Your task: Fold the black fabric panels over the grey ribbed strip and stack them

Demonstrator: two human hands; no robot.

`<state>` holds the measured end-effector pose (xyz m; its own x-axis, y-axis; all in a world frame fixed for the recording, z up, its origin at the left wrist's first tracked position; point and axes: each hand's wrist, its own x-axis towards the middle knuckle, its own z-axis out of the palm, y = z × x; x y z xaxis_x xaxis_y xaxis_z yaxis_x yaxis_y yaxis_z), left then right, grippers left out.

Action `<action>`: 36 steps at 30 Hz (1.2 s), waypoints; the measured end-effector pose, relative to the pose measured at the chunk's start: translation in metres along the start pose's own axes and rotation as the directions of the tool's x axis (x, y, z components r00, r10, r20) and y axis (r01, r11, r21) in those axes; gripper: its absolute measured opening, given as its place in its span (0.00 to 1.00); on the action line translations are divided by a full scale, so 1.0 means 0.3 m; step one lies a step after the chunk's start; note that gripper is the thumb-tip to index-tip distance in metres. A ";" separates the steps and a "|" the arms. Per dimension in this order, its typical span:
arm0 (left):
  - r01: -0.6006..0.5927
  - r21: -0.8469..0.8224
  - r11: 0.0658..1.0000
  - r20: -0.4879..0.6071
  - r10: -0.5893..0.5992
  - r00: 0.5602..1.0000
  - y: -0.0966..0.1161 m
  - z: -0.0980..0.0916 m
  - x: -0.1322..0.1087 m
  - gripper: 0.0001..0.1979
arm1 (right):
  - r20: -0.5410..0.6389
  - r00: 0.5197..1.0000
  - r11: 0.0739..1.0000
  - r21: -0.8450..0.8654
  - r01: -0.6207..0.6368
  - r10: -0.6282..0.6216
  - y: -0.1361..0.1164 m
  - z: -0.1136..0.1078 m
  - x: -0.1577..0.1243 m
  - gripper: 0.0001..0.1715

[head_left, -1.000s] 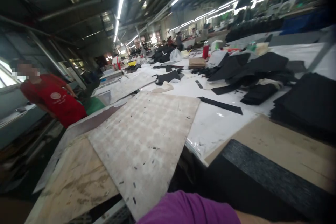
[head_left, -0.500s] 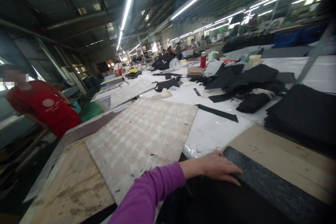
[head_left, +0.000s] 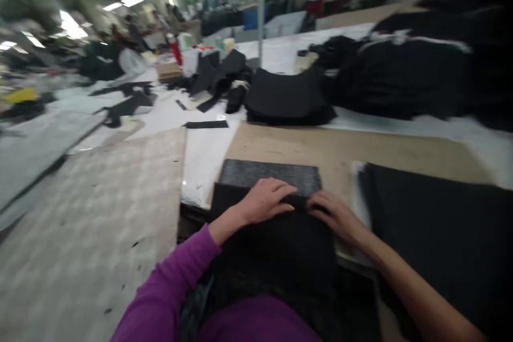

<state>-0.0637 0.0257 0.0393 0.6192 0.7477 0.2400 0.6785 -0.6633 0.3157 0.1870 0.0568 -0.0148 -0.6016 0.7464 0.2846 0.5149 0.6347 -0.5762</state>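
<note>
My left hand (head_left: 266, 201) lies on a black fabric piece (head_left: 276, 251), fingers stretched out and somewhat apart. At the right of the same piece, the fingers of my right hand (head_left: 332, 215) are bent and closed on its far edge. The black fabric hangs down over the table's near side toward my body. A speckled dark grey fabric piece (head_left: 268, 172) shows just beyond my fingers, partly under the black one. To the right of my right hand lies a stack of black fabric sheets (head_left: 433, 224).
A tan board (head_left: 340, 147) lies under the fabrics. On the left is a large pale patterned board (head_left: 100, 214). Further back are a stack of dark cut panels (head_left: 288, 93), a black strip (head_left: 206, 124), a metal post (head_left: 260, 16) and big black bundles (head_left: 409, 75).
The view has swung to the right and down. My right hand has come into view at the black fabric's edge, beside my left hand. The person in the red apron is out of view.
</note>
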 end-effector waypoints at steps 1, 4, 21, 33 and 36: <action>0.002 0.004 1.000 0.046 -0.003 0.999 0.008 0.033 0.024 0.21 | 0.038 0.999 0.999 0.014 -0.029 0.029 0.008 -0.019 -0.051 0.07; 0.029 0.047 0.998 0.111 -0.034 0.993 0.001 0.117 0.058 0.13 | 0.052 0.993 0.994 0.026 -0.110 0.109 0.032 -0.039 -0.092 0.05; 0.083 -0.018 0.996 -0.040 -0.083 0.996 -0.018 0.196 0.093 0.09 | -0.087 0.985 0.987 0.060 -0.146 0.151 0.097 -0.071 -0.104 0.12; -0.102 0.186 0.977 0.017 0.100 0.995 -0.040 0.191 0.086 0.16 | 0.103 0.995 0.961 -0.272 0.044 -0.016 0.069 -0.117 -0.121 0.21; -0.135 0.218 0.967 0.055 0.126 0.991 -0.031 0.180 0.087 0.17 | 0.148 0.988 0.947 -0.313 0.079 -0.034 0.043 -0.131 -0.123 0.20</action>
<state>-0.0324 0.0496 -0.0068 0.7202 0.6556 0.2272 0.6587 -0.7489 0.0729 0.2399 0.0452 -0.0026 -0.7024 0.6867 0.1875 0.6307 0.7225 -0.2833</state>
